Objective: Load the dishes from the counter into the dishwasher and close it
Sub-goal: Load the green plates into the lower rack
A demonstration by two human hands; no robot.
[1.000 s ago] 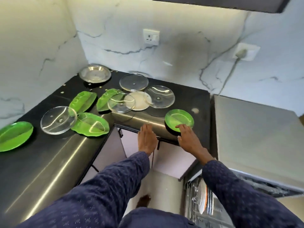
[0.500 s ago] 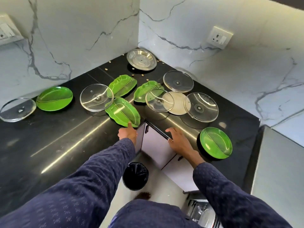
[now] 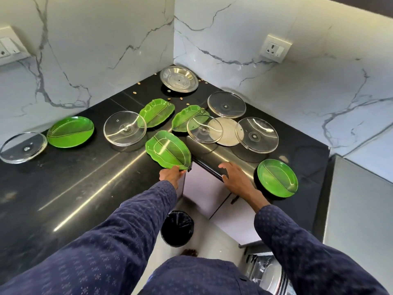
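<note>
A green leaf-shaped plate (image 3: 168, 150) lies at the inner corner of the black counter (image 3: 63, 188). My left hand (image 3: 170, 175) pinches its near tip. My right hand (image 3: 236, 177) hovers open over the counter's edge, fingers spread, just left of a round green plate (image 3: 277, 177). Two more leaf plates (image 3: 156, 112) (image 3: 184, 118), another round green plate (image 3: 70, 132), a steel plate (image 3: 179, 79), a beige disc (image 3: 225, 133) and several glass lids, such as one lid (image 3: 125, 127), lie spread over the counter. The open dishwasher (image 3: 268, 271) shows at the bottom right.
Marble walls close the counter at the back and left. A black bin (image 3: 177, 227) stands on the floor below the corner, beside white cabinet doors (image 3: 204, 188). A grey appliance top (image 3: 361, 209) sits to the right. Small crumbs lie near the steel plate.
My left hand moved from the counter edge to the leaf plate and took hold of its near tip. My right hand left the round green plate and shifted left along the edge.
</note>
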